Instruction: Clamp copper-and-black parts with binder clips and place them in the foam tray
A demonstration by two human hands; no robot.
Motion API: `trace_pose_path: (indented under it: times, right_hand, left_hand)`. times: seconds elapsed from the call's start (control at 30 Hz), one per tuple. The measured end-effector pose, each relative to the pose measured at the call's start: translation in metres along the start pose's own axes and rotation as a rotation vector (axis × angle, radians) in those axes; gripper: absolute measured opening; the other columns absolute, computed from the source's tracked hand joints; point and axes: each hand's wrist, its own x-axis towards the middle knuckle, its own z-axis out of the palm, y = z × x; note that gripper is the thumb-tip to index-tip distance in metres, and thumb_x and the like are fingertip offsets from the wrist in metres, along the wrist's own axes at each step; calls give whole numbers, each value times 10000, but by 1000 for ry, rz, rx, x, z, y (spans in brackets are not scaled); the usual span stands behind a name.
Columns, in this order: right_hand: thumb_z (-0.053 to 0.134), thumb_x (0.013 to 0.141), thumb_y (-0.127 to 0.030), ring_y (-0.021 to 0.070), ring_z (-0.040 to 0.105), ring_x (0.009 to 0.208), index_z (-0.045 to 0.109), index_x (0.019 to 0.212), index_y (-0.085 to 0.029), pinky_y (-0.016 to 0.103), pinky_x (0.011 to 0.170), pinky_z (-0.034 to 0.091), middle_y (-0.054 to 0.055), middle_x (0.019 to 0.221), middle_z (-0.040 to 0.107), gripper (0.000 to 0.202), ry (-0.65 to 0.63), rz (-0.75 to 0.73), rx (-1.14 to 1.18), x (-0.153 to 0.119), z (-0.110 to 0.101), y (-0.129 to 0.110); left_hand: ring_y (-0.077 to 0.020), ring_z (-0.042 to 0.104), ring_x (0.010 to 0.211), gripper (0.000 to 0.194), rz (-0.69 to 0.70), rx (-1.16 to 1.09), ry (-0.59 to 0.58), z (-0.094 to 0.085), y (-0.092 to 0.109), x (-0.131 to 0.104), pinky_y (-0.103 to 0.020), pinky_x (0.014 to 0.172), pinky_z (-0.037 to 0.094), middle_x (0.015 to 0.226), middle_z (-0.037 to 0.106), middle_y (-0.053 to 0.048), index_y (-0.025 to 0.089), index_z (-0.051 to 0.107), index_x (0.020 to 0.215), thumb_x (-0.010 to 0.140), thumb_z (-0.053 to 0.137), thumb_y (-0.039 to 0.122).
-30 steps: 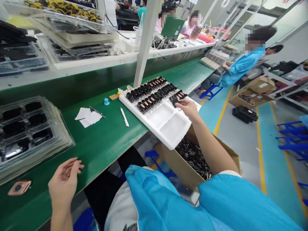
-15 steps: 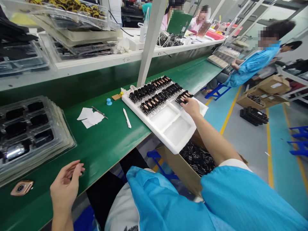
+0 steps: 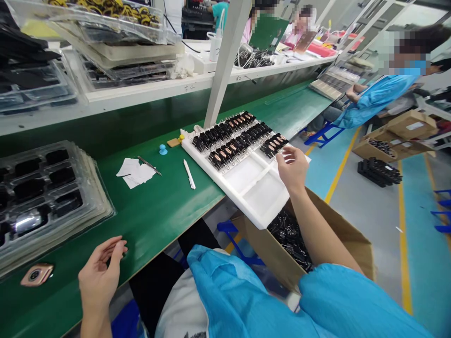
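A white foam tray lies across the bench's front edge. Rows of black binder clips stand in it, clamped on small pinkish-gold parts. My right hand hovers at the tray's right side, beside the shortest row of clips. Its fingers are loosely bent and apart, and I see nothing in them. Over the bench's front edge, my left hand is half curled and empty, thumb off the palm. Nearest to it is a rose-gold watch case, lying on the green bench.
Stacked clear trays fill the bench's left. A white pen, tweezers, paper scraps and a blue suction cup lie mid-bench. Below the foam tray stands a cardboard box of binder clips. A co-worker sits farther right.
My right hand has come off the short row of clips, moving right and toward me, and its fingers have loosened. My left hand keeps its half-curled pose. The view has shifted slightly.
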Motion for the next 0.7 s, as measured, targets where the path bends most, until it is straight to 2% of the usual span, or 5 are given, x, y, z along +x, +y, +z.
trace_pose_path:
  times: [0.1, 0.17, 0.27, 0.43, 0.7]
  right_hand:
    - [551, 935, -431, 215, 629, 749, 638, 1110, -222, 353, 723, 525, 61, 912, 691, 287, -95, -2, 24, -38, -9, -38]
    - [565, 922, -438, 231, 632, 740, 663, 981, -235, 373, 749, 515, 56, 846, 695, 233, -174, 31, -67, -50, -7, -40]
    - [581, 883, -399, 270, 659, 834, 677, 880, -224, 398, 823, 507, 82, 893, 728, 200, -212, 201, -182, -38, 2, -6]
    - [647, 821, -405, 295, 651, 961, 703, 1067, -161, 412, 899, 502, 132, 1041, 742, 350, -210, 380, -237, 8, 18, 64]
    - [630, 819, -287, 299, 660, 891, 758, 895, -143, 423, 872, 508, 163, 940, 748, 207, -207, 343, -260, 27, 21, 79]
  left_hand:
    - [-196, 694, 817, 302, -11, 17, -8, 0, 0, 0, -308, 762, 564, 932, 734, -59, 182, 721, 1038, 851, 754, 417]
    - [-197, 694, 811, 294, -7, 17, -3, 0, -1, 0, -314, 769, 565, 923, 734, -58, 181, 723, 1026, 851, 753, 415]
    - [-194, 695, 808, 285, 7, 13, -3, -1, -4, 0, -315, 780, 565, 920, 735, -55, 185, 727, 1016, 851, 753, 415]
    - [-208, 702, 825, 300, 6, 36, -11, -2, -7, -2, -330, 805, 574, 928, 744, -58, 194, 734, 1025, 851, 747, 438]
    - [-220, 711, 832, 328, 32, 28, -15, -3, -15, 2, -343, 822, 582, 931, 750, -71, 194, 736, 1031, 843, 743, 462]
